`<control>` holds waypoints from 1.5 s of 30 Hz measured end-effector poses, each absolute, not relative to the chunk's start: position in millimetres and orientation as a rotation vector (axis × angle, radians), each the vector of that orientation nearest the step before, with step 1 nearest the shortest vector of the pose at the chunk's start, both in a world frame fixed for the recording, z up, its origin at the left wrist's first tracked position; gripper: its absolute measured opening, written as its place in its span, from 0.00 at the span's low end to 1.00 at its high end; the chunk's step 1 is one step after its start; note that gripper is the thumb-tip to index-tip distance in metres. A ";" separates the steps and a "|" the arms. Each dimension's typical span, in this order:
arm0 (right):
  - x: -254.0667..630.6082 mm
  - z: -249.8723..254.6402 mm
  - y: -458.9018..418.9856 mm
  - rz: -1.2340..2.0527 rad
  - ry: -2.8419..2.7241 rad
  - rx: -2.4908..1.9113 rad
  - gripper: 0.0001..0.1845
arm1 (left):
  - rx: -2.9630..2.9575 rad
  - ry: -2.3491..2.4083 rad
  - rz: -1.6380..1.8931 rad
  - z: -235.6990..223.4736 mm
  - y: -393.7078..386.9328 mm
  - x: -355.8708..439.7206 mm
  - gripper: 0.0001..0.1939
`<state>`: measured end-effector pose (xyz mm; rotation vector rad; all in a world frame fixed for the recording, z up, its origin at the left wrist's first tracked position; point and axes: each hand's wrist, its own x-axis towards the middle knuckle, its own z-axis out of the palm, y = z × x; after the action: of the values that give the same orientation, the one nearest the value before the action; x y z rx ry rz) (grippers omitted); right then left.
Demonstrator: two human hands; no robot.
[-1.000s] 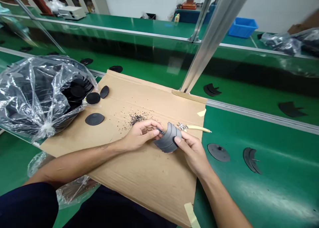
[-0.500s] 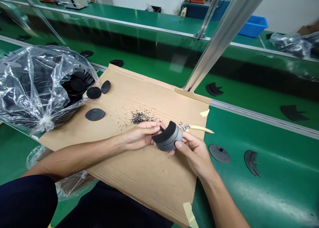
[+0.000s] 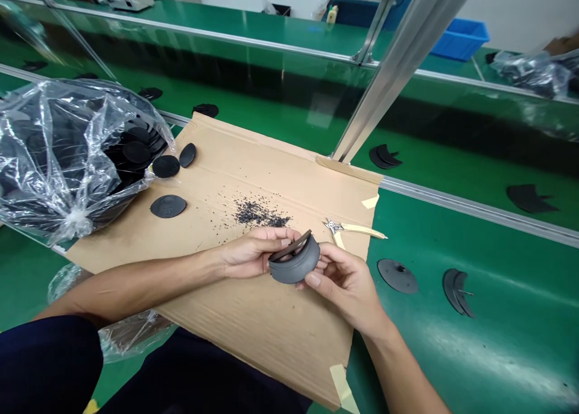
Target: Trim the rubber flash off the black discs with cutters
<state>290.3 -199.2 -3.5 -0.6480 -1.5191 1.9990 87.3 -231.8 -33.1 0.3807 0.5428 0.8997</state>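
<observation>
Both my hands hold a dark grey curved moulded part (image 3: 294, 263), a rounded shell with its thin layered rim facing up. My left hand (image 3: 256, 254) grips its left end, with the fingers curled over the rim. My right hand (image 3: 341, 287) holds its right side between thumb and fingers. Beneath them lies a cardboard sheet (image 3: 253, 335). Small metal snips with cream handles (image 3: 350, 230) lie just beyond my right hand, not touching it. A scatter of black crumbs (image 3: 257, 213) lies beyond my left hand.
A clear plastic bag of black discs (image 3: 67, 161) lies at the cardboard's left, with loose discs (image 3: 168, 206) beside it. Black pieces (image 3: 397, 276) lie on the green bench (image 3: 497, 354). A metal post (image 3: 402, 76) rises beyond the cardboard; a blue crate (image 3: 461, 39) stands farther back.
The part has rotated in my hands, so its rim now faces up, and it has shifted left and lower. The snips show more fully. The view has shifted slightly.
</observation>
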 end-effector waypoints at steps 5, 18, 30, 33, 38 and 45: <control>290.5 0.2 -200.5 1.950 -1.578 -0.681 0.19 | 0.439 0.575 0.934 -34.7 -230.5 86.1 0.15; 284.6 -17.6 -182.2 1.394 -1.960 -0.940 0.22 | 2.173 1.073 0.928 -7.8 -232.4 61.7 0.16; 283.2 -16.5 -185.2 1.450 -1.713 -1.028 0.18 | 2.234 2.309 -0.287 7.4 -277.7 -88.7 0.06; 283.5 -16.2 -187.6 1.467 -1.695 -1.048 0.16 | 2.143 2.218 0.079 14.5 -271.9 -72.6 0.12; 284.8 -16.5 -191.8 1.564 -1.707 -1.063 0.16 | 1.914 1.622 0.799 31.2 -248.9 12.7 0.15; 286.0 -17.1 -197.6 1.576 -1.851 -1.023 0.15 | 1.820 1.207 1.025 -12.8 -232.7 79.8 0.12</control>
<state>286.0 -197.6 -17.1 -1.0232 -1.8506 1.5756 79.8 -232.7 -12.8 1.8201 1.2071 1.0255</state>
